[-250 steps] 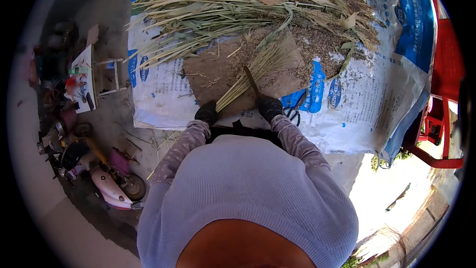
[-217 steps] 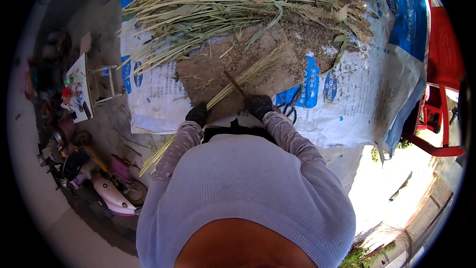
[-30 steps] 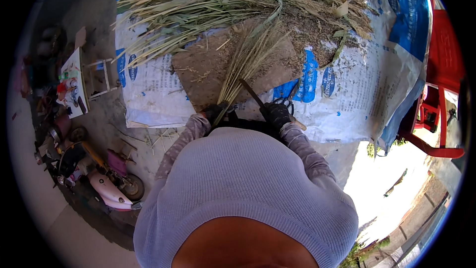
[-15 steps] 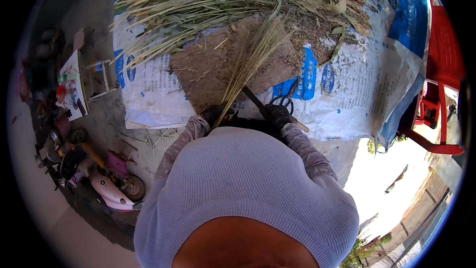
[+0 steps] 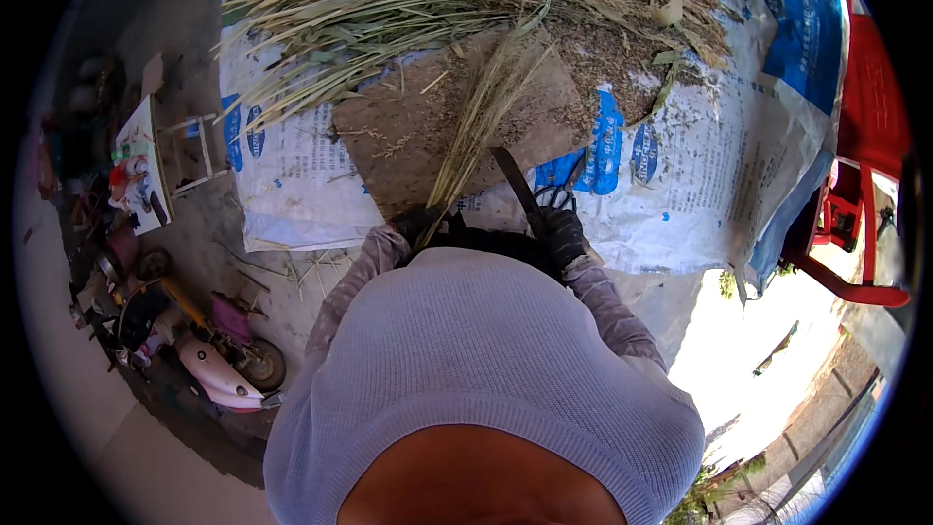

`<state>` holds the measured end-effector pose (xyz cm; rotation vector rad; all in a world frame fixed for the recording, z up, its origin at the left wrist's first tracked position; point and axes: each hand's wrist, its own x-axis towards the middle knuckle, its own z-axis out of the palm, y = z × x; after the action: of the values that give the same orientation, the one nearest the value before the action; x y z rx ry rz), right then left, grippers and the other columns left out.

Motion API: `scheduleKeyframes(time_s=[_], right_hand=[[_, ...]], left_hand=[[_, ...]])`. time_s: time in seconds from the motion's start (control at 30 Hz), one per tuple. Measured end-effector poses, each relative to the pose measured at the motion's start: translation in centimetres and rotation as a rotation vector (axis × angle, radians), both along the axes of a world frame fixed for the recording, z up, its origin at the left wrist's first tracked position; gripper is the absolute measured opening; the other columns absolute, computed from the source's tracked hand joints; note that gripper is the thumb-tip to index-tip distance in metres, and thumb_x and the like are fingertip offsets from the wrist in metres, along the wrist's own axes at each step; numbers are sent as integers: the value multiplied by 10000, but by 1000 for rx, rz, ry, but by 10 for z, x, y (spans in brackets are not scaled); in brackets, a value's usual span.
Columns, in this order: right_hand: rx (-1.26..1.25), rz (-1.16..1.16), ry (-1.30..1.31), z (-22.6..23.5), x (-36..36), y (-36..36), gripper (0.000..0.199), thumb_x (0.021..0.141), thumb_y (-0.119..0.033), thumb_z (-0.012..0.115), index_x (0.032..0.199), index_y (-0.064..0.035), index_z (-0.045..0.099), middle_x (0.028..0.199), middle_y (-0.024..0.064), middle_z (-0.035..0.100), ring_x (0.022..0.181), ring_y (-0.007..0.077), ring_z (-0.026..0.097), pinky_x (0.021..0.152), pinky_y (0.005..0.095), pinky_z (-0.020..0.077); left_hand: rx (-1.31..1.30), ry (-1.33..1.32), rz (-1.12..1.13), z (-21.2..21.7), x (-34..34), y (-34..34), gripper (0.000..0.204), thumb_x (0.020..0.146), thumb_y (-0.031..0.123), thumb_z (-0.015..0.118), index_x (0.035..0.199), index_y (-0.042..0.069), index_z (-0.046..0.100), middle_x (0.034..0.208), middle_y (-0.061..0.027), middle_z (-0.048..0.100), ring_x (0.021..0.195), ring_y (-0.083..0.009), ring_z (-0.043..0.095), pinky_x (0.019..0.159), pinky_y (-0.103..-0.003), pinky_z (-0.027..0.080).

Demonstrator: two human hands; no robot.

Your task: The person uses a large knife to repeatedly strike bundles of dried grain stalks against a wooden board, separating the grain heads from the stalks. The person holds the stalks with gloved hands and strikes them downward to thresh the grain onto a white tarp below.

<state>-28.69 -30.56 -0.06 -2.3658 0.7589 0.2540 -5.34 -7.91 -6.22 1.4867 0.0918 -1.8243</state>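
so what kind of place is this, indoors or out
Most likely an outdoor yard used for farm work. Sunlit concrete ground is spread with printed woven sacks under a heap of dried stalks, a small scooter is parked alongside, and the gloved left hand grips a bundle of stalks.

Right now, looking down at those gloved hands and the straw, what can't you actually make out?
Head view only:
- Left hand: its grip on the straw bundle is partly hidden by the grey-sweatered chest.
- Right hand: the handle of the dark blade is covered by the glove.
- Clutter by the small scooter: too small and warped.
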Motion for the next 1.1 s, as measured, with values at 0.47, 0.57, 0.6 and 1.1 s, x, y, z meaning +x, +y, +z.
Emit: scheduleKeyframes(time_s=[0.47, 0.57, 0.6, 1.1], right_hand=[[-47, 314, 153, -24, 36, 1, 277, 865, -366, 477, 819, -123, 603, 728, 88, 641, 650, 273, 622, 563, 443, 451], [-22, 315, 124, -34, 37, -9, 281, 861, -373, 477, 857, -130, 619, 739, 89, 645, 666, 290, 622, 580, 450, 455], [-35, 273, 140, -36, 41, -16, 290, 860, -381, 473, 871, -133, 624, 749, 92, 647, 677, 295, 623, 588, 453, 457], [-72, 643, 174, -26, 66, -47, 355, 864, -415, 439, 862, -143, 667, 827, 94, 662, 767, 280, 631, 639, 418, 472]], left_hand=[[117, 16, -21, -1, 0, -5, 486, 809, 497, 605, 1015, 57, 603, 771, -51, 615, 647, -149, 560, 587, -275, 453], [132, 48, 25, 17, -1, -12, 441, 827, 493, 582, 945, 68, 599, 706, -41, 592, 593, -137, 534, 551, -261, 438], [151, 8, -5, 22, -2, -16, 424, 839, 488, 565, 912, 72, 592, 675, -37, 578, 567, -133, 519, 532, -256, 428], [360, -199, -45, 7, 17, -21, 517, 854, 538, 497, 902, 39, 625, 585, -79, 551, 452, -150, 461, 448, -308, 428]])
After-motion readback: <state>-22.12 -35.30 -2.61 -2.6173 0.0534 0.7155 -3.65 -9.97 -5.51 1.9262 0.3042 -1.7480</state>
